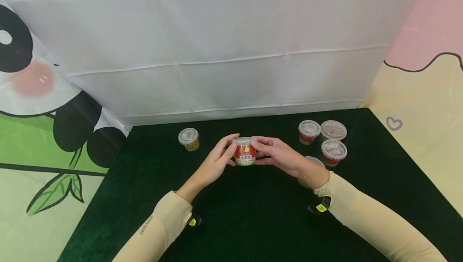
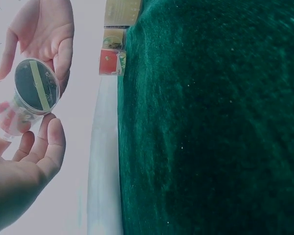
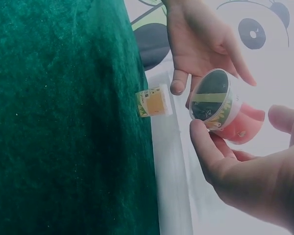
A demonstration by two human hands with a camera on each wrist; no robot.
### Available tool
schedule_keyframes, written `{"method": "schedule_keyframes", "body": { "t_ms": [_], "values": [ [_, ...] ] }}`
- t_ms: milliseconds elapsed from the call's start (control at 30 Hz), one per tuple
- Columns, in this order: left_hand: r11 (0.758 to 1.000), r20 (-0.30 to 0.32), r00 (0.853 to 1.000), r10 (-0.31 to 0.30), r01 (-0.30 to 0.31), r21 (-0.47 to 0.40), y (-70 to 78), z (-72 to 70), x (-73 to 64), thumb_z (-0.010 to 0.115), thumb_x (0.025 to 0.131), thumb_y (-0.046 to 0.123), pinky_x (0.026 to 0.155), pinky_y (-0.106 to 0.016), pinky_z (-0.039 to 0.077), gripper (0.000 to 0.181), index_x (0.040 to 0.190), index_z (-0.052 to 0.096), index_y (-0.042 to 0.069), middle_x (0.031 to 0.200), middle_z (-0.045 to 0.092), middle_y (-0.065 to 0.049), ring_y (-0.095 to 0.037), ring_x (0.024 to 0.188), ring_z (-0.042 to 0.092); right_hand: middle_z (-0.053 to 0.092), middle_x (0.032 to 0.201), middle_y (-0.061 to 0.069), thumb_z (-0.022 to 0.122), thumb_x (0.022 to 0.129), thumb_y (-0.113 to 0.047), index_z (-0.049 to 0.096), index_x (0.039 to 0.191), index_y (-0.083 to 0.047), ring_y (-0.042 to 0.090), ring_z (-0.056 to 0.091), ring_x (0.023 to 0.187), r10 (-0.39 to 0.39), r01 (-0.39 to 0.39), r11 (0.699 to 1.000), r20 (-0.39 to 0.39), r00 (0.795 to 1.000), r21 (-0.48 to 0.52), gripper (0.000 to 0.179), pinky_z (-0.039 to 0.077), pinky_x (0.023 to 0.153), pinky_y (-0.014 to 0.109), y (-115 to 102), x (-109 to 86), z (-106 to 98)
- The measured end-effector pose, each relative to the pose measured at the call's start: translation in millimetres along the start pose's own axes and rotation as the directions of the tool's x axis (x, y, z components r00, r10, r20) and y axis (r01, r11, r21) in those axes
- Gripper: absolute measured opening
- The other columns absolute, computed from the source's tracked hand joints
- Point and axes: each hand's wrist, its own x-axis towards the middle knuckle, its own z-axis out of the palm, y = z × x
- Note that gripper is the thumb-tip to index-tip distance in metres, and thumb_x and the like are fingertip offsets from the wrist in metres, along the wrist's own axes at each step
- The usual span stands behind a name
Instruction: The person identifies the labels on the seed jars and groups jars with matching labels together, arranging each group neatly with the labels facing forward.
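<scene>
A small plastic tub (image 1: 245, 153) with a red label and a clear lid is held upright above the dark green table. My left hand (image 1: 218, 156) grips its left side, thumb in front. On the other side my right hand (image 1: 280, 155) holds it between thumb and fingers. The left wrist view shows the tub's dark round base (image 2: 37, 85) with a pale strip across it, between my left hand (image 2: 27, 169) and the right. In the right wrist view, fingertips of my right hand (image 3: 255, 176) touch the tub (image 3: 228, 110) near its base.
A yellow-labelled tub (image 1: 189, 139) stands at the back left of the green table (image 1: 231, 222). At the back right are two red-labelled tubs (image 1: 309, 132) (image 1: 333, 152) and a pale-lidded tub (image 1: 333, 130). Another tub (image 1: 305, 182) is partly hidden under my right wrist. A white cloth wall (image 1: 231, 53) rises behind.
</scene>
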Motion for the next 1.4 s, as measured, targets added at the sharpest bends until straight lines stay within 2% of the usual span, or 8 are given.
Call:
{"method": "schedule_keyframes", "body": {
  "t_ms": [233, 533, 833, 1167, 1400],
  "values": [
    [1.0, -0.003, 1.0, -0.022, 0.022, 0.007, 1.4, -2.1, -2.3, 0.035, 0.112, 0.037, 0.088, -0.046, 0.055, 0.046, 0.154, 0.035, 0.019, 0.143, 0.044, -0.012, -0.03, 0.113, 0.058, 0.047, 0.142, 0.018, 0.046, 0.109, -0.031, 0.036, 0.153, -0.001, 0.035, 0.048, 0.13, 0.002, -0.002, 1.0, 0.005, 1.0, -0.007, 0.055, 0.041, 0.11, 0.05, 1.8, 4.0, 1.5],
    [1.0, 0.003, 1.0, -0.016, 0.016, 0.016, -1.3, -5.4, -3.6, 0.034, 0.112, 0.035, 0.089, -0.046, 0.055, 0.045, 0.154, 0.035, 0.017, 0.142, 0.045, -0.012, -0.03, 0.112, 0.058, 0.048, 0.139, 0.018, 0.048, 0.108, -0.034, 0.038, 0.152, -0.001, 0.033, 0.05, 0.126, 0.015, -0.015, 1.0, 0.004, 1.0, -0.014, 0.057, 0.041, 0.11, 0.049, 1.9, 6.1, 2.8],
    [0.999, 0.025, 0.999, -0.04, 0.039, 0.026, -2.4, -14.5, -4.9, 0.035, 0.112, 0.039, 0.089, -0.045, 0.055, 0.046, 0.153, 0.035, 0.02, 0.142, 0.045, -0.012, -0.029, 0.113, 0.058, 0.047, 0.139, 0.018, 0.047, 0.108, -0.033, 0.037, 0.153, -0.002, 0.034, 0.051, 0.123, 0.026, -0.026, 1.0, 0.004, 1.0, -0.009, 0.056, 0.042, 0.109, 0.049, 2.8, 10.7, 6.0],
    [0.993, 0.11, 0.988, -0.109, 0.104, 0.052, -7.2, -41.5, -12.5, 0.034, 0.111, 0.039, 0.092, -0.046, 0.053, 0.049, 0.155, 0.031, 0.017, 0.141, 0.044, -0.015, -0.031, 0.113, 0.058, 0.049, 0.139, 0.017, 0.047, 0.108, -0.031, 0.039, 0.152, -0.003, 0.032, 0.054, 0.122, 0.034, -0.034, 0.999, 0.031, 0.999, -0.008, 0.053, 0.045, 0.107, 0.048, 9.0, 27.7, 17.3],
    [0.986, 0.132, 0.977, -0.167, 0.162, 0.044, -14.8, -66.3, -30.4, 0.036, 0.111, 0.037, 0.095, -0.048, 0.053, 0.049, 0.155, 0.032, 0.015, 0.139, 0.043, -0.018, -0.035, 0.118, 0.058, 0.051, 0.14, 0.015, 0.051, 0.107, -0.033, 0.039, 0.154, -0.008, 0.031, 0.054, 0.124, 0.053, -0.052, 0.998, 0.051, 0.997, -0.026, 0.055, 0.047, 0.106, 0.045, 18.0, 48.1, 36.1]
  ]
}}
